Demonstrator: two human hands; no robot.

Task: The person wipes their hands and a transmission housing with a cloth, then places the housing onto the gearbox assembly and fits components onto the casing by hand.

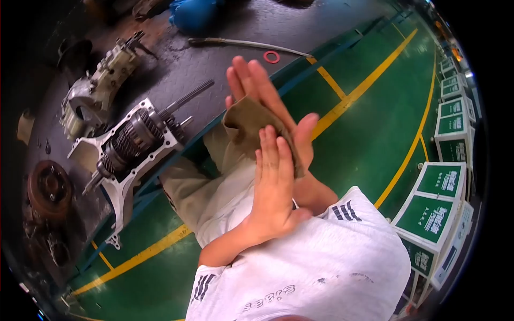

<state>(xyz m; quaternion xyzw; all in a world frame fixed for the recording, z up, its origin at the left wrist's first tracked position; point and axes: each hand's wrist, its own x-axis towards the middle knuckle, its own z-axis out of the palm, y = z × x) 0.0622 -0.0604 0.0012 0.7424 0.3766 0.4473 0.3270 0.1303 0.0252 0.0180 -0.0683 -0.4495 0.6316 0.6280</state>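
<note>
A brown-olive rag (250, 120) is pressed between my two palms in front of my body. My left hand (276, 184) lies flat against its near side, fingers stretched and close together. Behind the rag, my right hand (267, 88) has long straight fingers and its thumb out to the side; the cloth covers much of its palm. Beyond my hands, on the workbench (235, 27), stands an open gearbox housing (152, 155) with gears and shafts (134, 136) showing inside.
Another metal casing (93, 93) lies behind the gearbox. A round rusty part (50, 188) sits at the left. A long thin rod (251, 44), a red ring (272, 56) and a blue object (193, 15) are on the bench. White-and-green boxes (432, 200) line the right side.
</note>
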